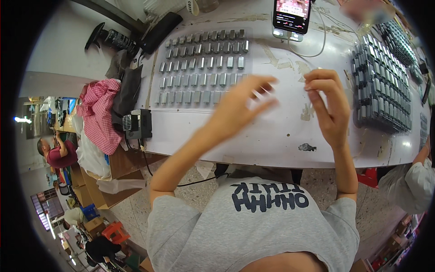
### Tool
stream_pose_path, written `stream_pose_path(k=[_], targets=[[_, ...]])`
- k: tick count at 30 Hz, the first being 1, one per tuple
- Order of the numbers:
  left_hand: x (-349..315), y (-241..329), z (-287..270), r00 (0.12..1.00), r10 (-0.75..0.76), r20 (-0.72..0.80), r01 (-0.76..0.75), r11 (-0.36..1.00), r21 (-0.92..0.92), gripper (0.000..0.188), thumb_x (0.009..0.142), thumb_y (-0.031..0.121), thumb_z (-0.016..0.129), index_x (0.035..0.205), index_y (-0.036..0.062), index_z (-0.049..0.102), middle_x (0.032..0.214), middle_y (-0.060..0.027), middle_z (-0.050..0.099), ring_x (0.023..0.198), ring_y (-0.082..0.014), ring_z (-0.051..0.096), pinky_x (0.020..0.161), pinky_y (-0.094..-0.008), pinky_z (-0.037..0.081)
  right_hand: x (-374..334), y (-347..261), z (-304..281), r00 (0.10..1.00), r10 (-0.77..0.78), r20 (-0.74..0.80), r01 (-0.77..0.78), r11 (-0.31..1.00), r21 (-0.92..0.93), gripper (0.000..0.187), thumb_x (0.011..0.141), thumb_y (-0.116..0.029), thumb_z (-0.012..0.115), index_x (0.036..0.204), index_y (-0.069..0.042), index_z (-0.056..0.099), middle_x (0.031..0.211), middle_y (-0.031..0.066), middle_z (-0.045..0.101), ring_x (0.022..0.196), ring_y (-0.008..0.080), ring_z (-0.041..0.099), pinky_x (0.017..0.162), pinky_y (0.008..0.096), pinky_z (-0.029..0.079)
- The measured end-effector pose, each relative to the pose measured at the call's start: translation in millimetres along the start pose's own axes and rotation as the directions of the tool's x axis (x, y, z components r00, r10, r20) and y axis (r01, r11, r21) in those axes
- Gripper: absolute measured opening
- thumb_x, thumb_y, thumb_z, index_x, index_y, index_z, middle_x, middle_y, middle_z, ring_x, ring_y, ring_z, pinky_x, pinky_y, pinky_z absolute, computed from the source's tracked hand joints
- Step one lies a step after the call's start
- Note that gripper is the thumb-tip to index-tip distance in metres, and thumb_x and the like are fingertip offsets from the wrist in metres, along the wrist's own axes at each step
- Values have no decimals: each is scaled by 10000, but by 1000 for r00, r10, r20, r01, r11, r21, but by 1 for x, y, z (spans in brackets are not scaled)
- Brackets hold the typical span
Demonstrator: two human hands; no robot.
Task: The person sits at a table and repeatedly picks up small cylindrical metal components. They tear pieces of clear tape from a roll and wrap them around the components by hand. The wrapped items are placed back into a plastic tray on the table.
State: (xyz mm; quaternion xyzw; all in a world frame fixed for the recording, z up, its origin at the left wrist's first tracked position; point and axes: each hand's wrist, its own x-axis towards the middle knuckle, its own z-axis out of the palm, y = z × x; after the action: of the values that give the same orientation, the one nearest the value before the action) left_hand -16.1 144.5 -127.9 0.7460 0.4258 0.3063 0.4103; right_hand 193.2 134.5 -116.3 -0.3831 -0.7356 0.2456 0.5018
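Observation:
My left hand (240, 102) is over the right end of a clear tray (152, 97) holding rows of small silver metal cases (194, 80). Motion blurs its fingers, but thumb and fingertips stand apart with nothing visible between them. Further right, my right hand (331, 106) is raised above the white table (253, 145), its fingers bent and thumb and fingertips pinched together. Whatever may be in that pinch is too small or hidden to name. The hands are apart, facing each other. Part of the tray's right side is hidden behind my left hand.
Stacked trays of similar metal pieces (383, 90) stand at the right. A lit phone (291, 16) leans at the back, with a white cable (319, 50). On the left are a black power box (137, 124), a pink checked cloth (102, 111) and a spray bottle (115, 40). Other people sit nearby.

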Motion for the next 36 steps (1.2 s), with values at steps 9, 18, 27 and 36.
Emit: stream_pose_path(k=[9, 18, 27, 36], targets=[[32, -14, 82, 977, 212, -27, -210, 926, -315, 238, 803, 100, 591, 977, -42, 511, 862, -149, 577, 768, -261, 571, 684, -334, 454, 8, -3, 10, 944, -328, 39, 316, 862, -397, 190, 703, 13, 627, 882, -48, 604, 866, 62, 559, 829, 208, 515, 692, 292, 453], [25, -3, 55, 996, 49, 79, -32, 979, -200, 291, 955, 266, 407, 782, 39, 460, 608, -27, 463, 556, -122, 450, 516, -259, 371, 35, -13, -62, 852, -448, 270, 423, 286, -860, 190, 724, -83, 637, 910, -116, 634, 941, 26, 537, 876, 175, 504, 742, 261, 436], [26, -6, 63, 946, 317, -68, -285, 914, 289, 286, 905, 262, 489, 732, 36, 463, 550, -108, 465, 526, -283, 465, 546, -371, 379, 18, -75, -50, 934, -357, 3, 357, 934, 0, 137, 739, 31, 548, 873, 58, 558, 818, 121, 586, 689, 173, 544, 629, 266, 435], [20, -20, 69, 887, 459, -52, -379, 788, 485, 220, 865, 204, 545, 724, 46, 483, 546, -90, 476, 516, -269, 468, 559, -363, 375, -32, -156, -22, 995, -94, -34, 84, 594, 800, 228, 873, -112, 417, 687, -35, 525, 666, 61, 571, 520, 133, 494, 460, 234, 349]])
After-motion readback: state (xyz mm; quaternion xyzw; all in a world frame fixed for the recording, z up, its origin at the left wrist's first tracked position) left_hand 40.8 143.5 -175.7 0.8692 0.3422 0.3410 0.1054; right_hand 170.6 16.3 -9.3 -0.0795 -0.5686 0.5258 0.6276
